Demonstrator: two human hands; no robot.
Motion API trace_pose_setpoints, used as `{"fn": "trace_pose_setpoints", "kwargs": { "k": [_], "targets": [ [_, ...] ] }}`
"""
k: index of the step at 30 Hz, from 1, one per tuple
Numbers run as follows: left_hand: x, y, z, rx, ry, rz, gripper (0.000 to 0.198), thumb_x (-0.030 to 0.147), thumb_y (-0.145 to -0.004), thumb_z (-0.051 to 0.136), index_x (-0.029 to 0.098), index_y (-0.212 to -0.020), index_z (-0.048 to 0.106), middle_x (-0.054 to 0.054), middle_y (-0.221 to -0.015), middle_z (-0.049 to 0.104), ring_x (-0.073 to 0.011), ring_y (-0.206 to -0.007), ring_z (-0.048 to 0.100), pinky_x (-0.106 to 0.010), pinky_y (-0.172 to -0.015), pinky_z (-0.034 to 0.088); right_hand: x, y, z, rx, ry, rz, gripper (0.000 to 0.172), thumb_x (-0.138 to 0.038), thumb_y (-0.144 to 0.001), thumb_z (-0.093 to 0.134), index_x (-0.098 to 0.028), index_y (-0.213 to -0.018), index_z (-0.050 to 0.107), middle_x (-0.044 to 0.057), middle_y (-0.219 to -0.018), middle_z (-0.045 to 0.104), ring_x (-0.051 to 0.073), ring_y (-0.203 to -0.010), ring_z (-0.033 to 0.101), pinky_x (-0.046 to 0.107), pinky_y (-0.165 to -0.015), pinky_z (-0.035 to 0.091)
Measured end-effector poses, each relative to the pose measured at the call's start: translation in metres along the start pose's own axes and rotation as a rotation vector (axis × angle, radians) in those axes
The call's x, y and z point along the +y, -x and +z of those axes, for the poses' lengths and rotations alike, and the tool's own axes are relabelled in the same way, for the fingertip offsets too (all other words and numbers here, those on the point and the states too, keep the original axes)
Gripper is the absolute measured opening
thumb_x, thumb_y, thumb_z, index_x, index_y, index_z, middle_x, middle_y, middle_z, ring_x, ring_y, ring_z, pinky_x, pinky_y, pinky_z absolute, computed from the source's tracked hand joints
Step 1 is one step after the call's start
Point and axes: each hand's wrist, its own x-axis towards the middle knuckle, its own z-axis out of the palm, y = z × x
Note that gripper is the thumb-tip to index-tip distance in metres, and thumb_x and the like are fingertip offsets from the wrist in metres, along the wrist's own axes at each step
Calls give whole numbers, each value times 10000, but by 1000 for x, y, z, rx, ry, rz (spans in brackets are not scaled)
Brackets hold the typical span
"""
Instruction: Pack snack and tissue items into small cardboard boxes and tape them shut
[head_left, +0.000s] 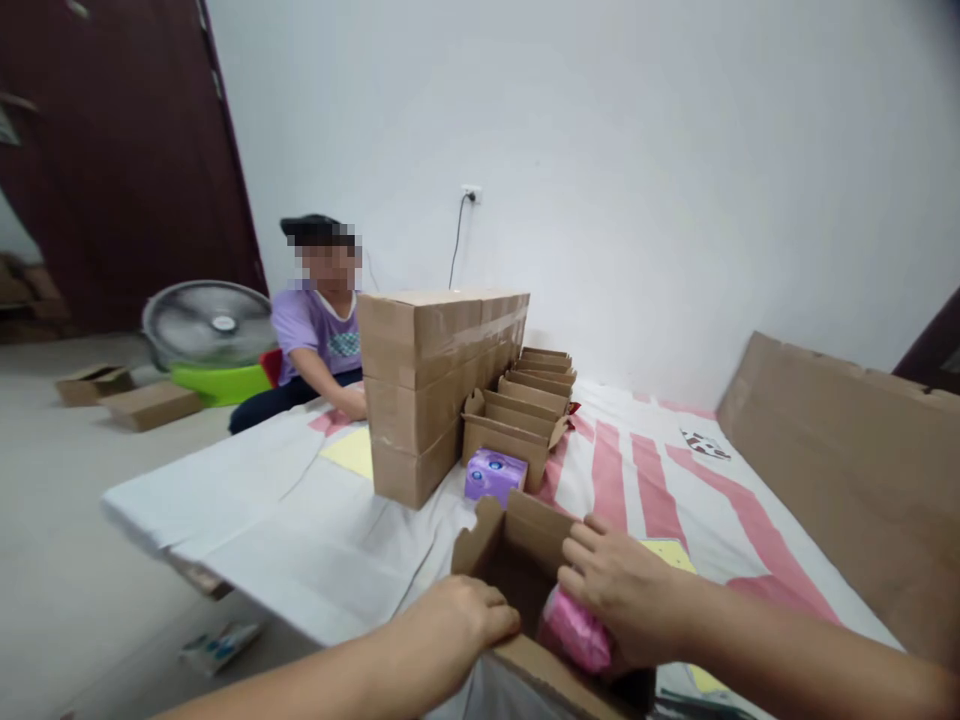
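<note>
An open cardboard box stands at the near edge of the bed-like surface in front of me. My left hand is closed over the box's near left rim. My right hand reaches into the box, its fingers bent around a shiny pink plastic-wrapped packet. Part of that packet is hidden by the right hand and the box wall. Just beyond the box sits a purple packet with blue round marks.
Stacked closed cartons form a wall at centre, with a row of open boxes beside it. Across the surface sits a person in a purple shirt. A fan stands at left; a large cardboard sheet leans at right.
</note>
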Motion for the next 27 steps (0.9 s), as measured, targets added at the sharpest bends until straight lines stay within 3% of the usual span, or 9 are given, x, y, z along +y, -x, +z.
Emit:
{"fn": "trace_pose_setpoints", "kwargs": {
  "k": [5,9,11,14,17,19,20,23,27],
  "targets": [
    [-45,5,-20,6,-117,-27,239,70,-848,461,230,-926,620,-12,-810,680,-149,-752,634,-230,-694,455,29,33,-12,524,-417,374,660,-611,-574,753,-162,-1018,559,142,-1085,587,284,-968,543,386,-828,446],
    [-74,2,-19,-11,-235,-75,241,125,-874,450,196,-1014,633,-80,-851,696,-193,-783,652,-282,-745,477,55,41,-12,752,-821,697,574,-524,-596,795,-199,-993,536,58,-919,658,234,-817,617,294,-654,483],
    [-79,-6,-27,-47,-188,-96,220,227,-863,514,191,-1037,643,-89,-859,703,-216,-789,662,-302,-746,486,66,34,-8,911,-1051,783,573,-493,-558,832,-200,-959,545,47,-893,677,241,-813,636,295,-645,501],
    [-80,-37,-57,38,37,-128,409,459,-803,597,215,-1131,618,-86,-1003,702,-250,-910,657,-332,-809,492,81,13,-3,1116,-1455,735,581,-450,-570,844,-186,-1007,568,54,-898,703,237,-788,665,319,-653,535],
    [-86,-88,-91,350,365,-280,572,556,-793,577,214,-1250,544,-105,-1213,635,-275,-1107,585,-382,-935,447,93,-17,-1,1236,-1696,611,517,-421,-581,848,-161,-962,614,51,-815,720,227,-719,677,336,-639,552],
    [-97,-125,-104,453,715,-371,812,570,-650,721,178,-1321,483,-150,-1308,574,-325,-1205,521,-408,-972,422,104,-38,-1,1314,-1781,558,474,-412,-569,855,-151,-898,636,45,-761,722,224,-678,677,337,-615,559],
    [-103,-142,-107,449,916,-370,918,537,-562,796,148,-1328,474,-181,-1325,557,-348,-1221,506,-416,-979,416,110,-48,0,1349,-1811,549,460,-418,-566,854,-149,-873,641,42,-744,723,221,-663,678,333,-603,561],
    [-120,-179,-100,396,1065,-270,923,668,-556,727,89,-1253,550,-199,-1200,641,-345,-1083,612,-406,-891,482,133,-75,6,1404,-1858,577,462,-476,-569,832,-148,-834,643,41,-708,723,210,-624,676,312,-561,560],
    [-135,-195,-82,435,1119,-239,833,726,-622,634,72,-1138,627,-175,-1063,707,-310,-955,670,-378,-822,509,155,-94,19,1336,-1872,603,503,-556,-590,784,-140,-835,644,74,-691,724,228,-607,685,328,-533,560]
  ]
}}
